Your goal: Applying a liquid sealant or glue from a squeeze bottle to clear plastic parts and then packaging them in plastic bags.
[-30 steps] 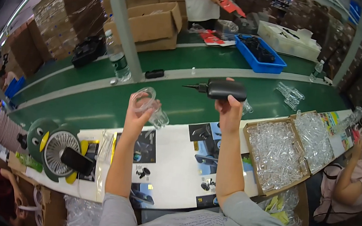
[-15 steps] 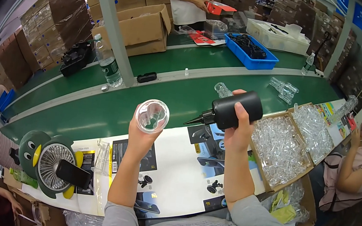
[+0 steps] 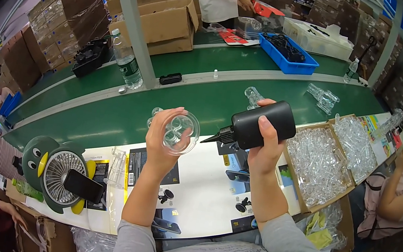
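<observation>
My left hand (image 3: 158, 143) is wrapped round a clear plastic piece (image 3: 180, 132) with a round rim, which faces up; a few clear lobes poke out past the fingers. My right hand (image 3: 265, 153) grips a black squeeze bottle (image 3: 281, 117) with a tapered nozzle. The bottle lies nearly level, its nozzle tip pointing left toward the clear rim, a small gap apart. Just beyond the bottle, another clear plastic piece (image 3: 253, 96) lies on the green belt (image 3: 204, 106), partly hidden by the bottle and fingers.
Open cartons of clear plastic parts (image 3: 316, 168) stand at right. A penguin-shaped fan (image 3: 57, 178) with a phone (image 3: 84, 186) against it is at left. Farther back are a water bottle (image 3: 128, 67), a post, and a blue tray (image 3: 288, 61). Other people are nearby.
My left hand has turned the clear piece, so lobes now show beyond the fingers, and shifted slightly right. The bottle's nozzle has tilted down a little. The far person's hands moved with the red package.
</observation>
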{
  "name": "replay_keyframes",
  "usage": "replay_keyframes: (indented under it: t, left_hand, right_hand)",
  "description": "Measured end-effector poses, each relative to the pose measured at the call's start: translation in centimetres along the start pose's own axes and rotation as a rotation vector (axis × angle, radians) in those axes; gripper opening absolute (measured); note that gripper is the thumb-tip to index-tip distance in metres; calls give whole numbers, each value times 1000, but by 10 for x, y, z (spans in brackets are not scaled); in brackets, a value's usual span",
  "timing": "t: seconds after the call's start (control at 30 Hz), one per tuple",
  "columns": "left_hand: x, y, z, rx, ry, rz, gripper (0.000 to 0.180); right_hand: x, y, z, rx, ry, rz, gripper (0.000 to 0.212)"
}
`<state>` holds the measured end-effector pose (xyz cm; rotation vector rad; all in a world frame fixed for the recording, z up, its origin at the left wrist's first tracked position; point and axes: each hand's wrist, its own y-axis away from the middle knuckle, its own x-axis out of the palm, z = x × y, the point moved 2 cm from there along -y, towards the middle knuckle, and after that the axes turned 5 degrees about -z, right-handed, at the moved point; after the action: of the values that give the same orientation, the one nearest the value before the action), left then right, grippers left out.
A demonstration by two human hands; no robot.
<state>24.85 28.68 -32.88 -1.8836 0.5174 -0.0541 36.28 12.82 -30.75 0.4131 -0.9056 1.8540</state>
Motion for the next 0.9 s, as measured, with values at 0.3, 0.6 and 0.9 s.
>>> replay_keyframes:
  t: [0.3,0.6,0.9]
  left_hand:
    - [1,0,-3,2,-5,16,47]
    - [0,-1,-6,0,7,25,48]
    - [-1,-1,-7,23,-5,23,45]
  right_hand:
    - [2,-1,3,27,16,-6,35]
    - [0,1,1,35,39,16,36]
    - [2,0,0,4,28,7,35]
